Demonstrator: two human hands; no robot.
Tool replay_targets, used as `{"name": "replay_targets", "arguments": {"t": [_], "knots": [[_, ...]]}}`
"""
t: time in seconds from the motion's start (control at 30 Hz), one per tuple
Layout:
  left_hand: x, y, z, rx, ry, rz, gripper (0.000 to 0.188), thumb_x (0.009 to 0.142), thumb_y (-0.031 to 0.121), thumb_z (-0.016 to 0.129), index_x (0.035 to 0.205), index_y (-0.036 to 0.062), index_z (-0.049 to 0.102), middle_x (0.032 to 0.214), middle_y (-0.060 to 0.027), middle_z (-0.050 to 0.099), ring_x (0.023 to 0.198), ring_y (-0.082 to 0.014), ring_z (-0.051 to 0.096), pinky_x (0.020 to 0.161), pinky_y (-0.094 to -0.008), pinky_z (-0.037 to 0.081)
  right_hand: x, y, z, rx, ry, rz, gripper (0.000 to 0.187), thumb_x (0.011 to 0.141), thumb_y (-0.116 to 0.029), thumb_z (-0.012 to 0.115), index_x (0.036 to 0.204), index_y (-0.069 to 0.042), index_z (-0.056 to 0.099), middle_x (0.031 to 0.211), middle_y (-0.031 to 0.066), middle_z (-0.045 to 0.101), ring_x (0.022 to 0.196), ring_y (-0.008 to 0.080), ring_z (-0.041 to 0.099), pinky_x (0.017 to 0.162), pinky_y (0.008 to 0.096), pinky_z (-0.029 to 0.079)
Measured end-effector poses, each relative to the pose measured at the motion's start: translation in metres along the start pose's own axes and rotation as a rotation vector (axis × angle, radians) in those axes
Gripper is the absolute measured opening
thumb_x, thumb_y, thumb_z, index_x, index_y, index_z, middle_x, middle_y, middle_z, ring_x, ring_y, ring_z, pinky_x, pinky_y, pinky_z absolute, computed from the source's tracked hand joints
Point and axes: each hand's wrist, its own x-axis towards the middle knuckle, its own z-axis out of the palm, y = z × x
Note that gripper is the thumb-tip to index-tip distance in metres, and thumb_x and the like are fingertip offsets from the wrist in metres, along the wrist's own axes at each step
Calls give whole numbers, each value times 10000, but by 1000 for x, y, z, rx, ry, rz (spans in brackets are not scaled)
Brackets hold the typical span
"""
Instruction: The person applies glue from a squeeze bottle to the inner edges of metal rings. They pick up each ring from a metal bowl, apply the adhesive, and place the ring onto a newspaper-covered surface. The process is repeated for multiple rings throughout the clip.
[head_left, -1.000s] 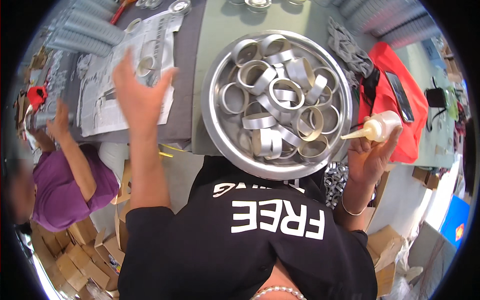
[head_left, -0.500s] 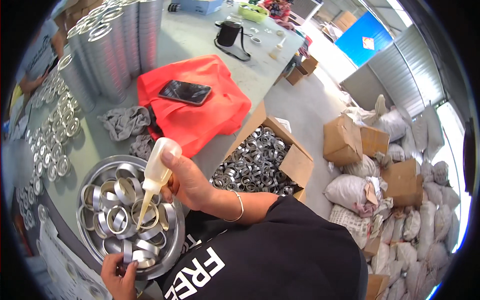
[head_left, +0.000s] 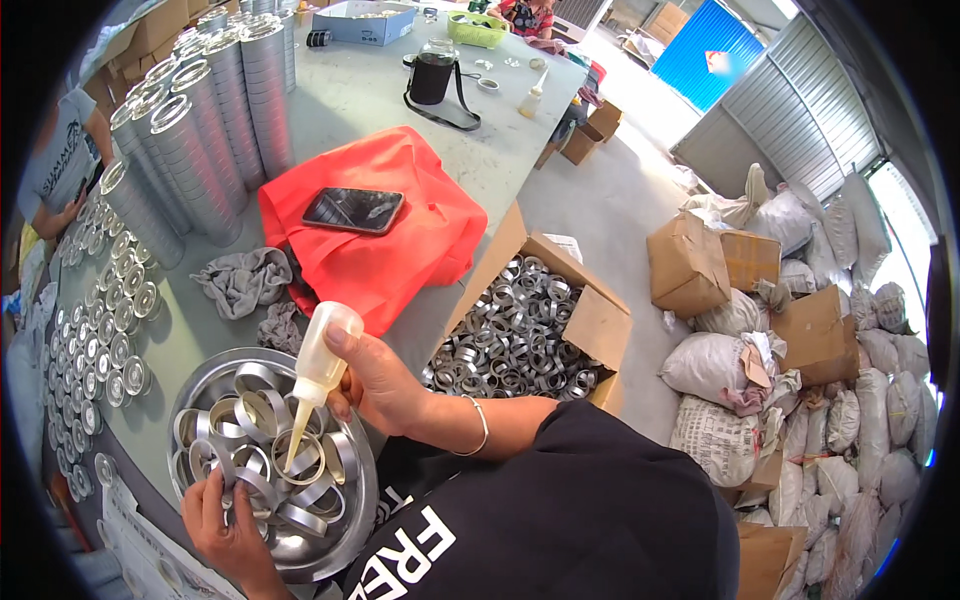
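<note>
My right hand is wrapped round a translucent squeeze bottle of pale yellowish liquid, tipped nozzle-down. Its long nozzle reaches into one of the rings in a round metal bowl. Several short silver metal rings lie jumbled in that bowl, some upright, some tilted. At the bowl's left side, the fingers of my left hand are closed on a metal ring that stands among the others. Whether the nozzle touches metal is too small to tell.
Tall stacks of rings and rows of clear-centred round pieces stand on the left. Beyond the bowl are a grey rag and a red bag bearing a phone. A carton of rings sits right; a person is far left.
My left hand has moved up along the bowl's left side and grips a ring there. The bottle stays nozzle-down in my right hand. The whole view has shifted slightly.
</note>
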Motion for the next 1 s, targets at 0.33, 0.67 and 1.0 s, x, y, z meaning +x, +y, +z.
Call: {"name": "replay_targets", "arguments": {"t": [0.33, 0.67, 1.0], "knots": [[39, 22, -10, 291, -101, 109, 513, 696, 126, 750, 1176, 14, 607, 1076, -152, 556, 1017, -325, 535, 901, -416, 413, 3, 0, -3, 23, 12, -14, 491, 950, -560, 517, 1001, -75, 565, 803, 56, 654, 491, 85, 525, 422, 220, 416], [62, 5, -2, -4, -434, 26, 568, 651, 98, 708, 1203, 21, 594, 1108, -148, 559, 1052, -336, 543, 945, -399, 422, -1, -6, -7, 19, 28, -44, 509, 954, -560, 508, 1029, -59, 558, 780, 73, 631, 501, 117, 529, 447, 247, 422], [44, 20, -3, 52, -237, 114, 175, 668, 73, 757, 817, 5, 697, 1129, -135, 565, 1062, -308, 526, 890, -388, 418, -2, -7, -6, 25, 46, -58, 499, 945, -565, 524, 1027, -74, 555, 784, 58, 629, 509, 99, 526, 443, 236, 414]]}}
